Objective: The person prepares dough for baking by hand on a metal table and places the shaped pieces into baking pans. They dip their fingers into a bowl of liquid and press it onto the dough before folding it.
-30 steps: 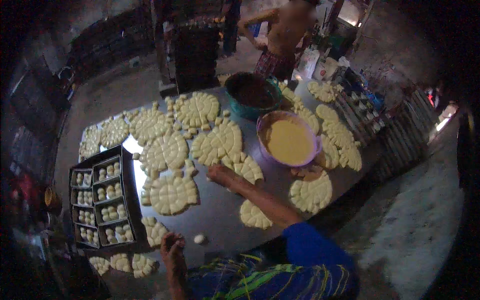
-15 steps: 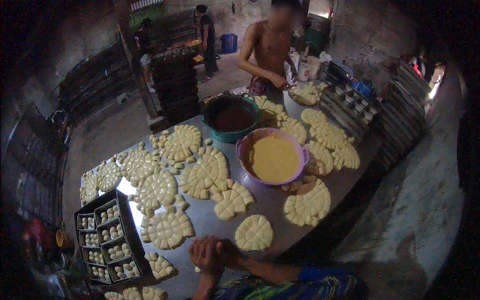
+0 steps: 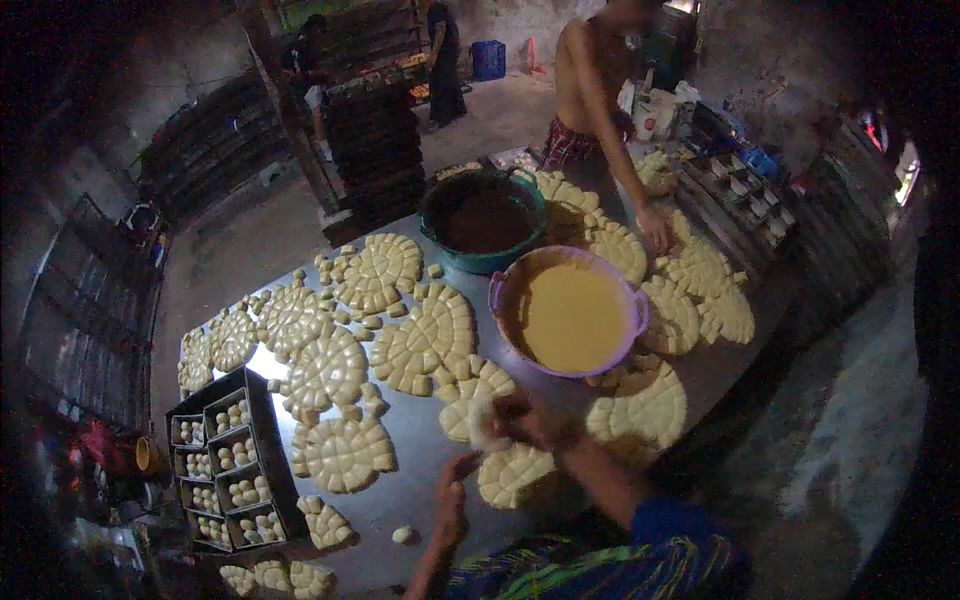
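A blurred, pale dough piece [image 3: 487,425] is grasped by the fingers of the right hand [image 3: 532,420], above the bench [image 3: 412,462]. At its seven o'clock the left hand [image 3: 452,495] is held empty, fingers released. A scored dough round [image 3: 515,475] is seen at five, a purple basin [image 3: 512,305] at one, a black tray [image 3: 275,450] at nine.

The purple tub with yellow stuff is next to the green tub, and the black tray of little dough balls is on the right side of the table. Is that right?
Not quite: the head view shows the black tray of little dough balls on the left side of the table. The purple tub with yellow stuff is next to the green tub.
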{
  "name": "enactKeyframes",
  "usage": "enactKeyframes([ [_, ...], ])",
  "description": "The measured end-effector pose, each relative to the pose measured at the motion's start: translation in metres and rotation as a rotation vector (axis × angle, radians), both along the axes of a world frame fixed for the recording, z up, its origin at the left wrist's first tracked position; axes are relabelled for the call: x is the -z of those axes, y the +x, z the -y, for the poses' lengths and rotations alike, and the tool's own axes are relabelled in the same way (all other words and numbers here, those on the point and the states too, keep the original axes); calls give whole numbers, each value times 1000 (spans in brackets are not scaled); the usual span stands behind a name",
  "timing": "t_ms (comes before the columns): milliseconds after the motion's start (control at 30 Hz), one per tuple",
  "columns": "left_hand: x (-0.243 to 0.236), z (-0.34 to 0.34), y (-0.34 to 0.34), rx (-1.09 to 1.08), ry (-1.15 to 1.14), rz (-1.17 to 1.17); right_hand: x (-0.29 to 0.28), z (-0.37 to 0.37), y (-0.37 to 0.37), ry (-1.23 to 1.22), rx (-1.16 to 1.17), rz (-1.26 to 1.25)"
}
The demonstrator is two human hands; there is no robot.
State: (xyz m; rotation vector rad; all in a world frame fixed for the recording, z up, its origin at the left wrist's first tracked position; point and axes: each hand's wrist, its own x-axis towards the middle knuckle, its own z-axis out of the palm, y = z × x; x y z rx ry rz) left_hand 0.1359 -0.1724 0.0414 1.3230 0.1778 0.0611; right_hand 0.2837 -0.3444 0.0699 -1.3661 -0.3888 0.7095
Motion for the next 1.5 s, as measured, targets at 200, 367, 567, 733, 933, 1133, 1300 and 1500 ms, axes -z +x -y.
enactKeyframes([
  [200, 27, -58, -70, -440, 107, -317, -31, 3, 248, -183, 154, 842],
  [367, 50, -96, -117, -803, 94, -372, 9, -24, 394, -958, -61, 1105],
  [567, 49, -96, -126, -910, 60, -426, 38, -66, 439, -1147, -316, 727],
  [733, 48, -89, -126, -941, 48, -435, 15, -90, 411, -1156, -412, 540],
  [933, 54, -91, -104, -851, 14, -444, 33, -63, 449, -1279, -469, 208],
  [1133, 53, -92, -103, -860, 9, -443, 46, -64, 471, -1209, -546, 610],
  [1300, 49, -93, -114, -922, 23, -448, 52, -111, 465, -1061, -696, 512],
  [1500, 51, -93, -109, -900, 8, -430, 38, -89, 468, -1112, -774, 801],
])
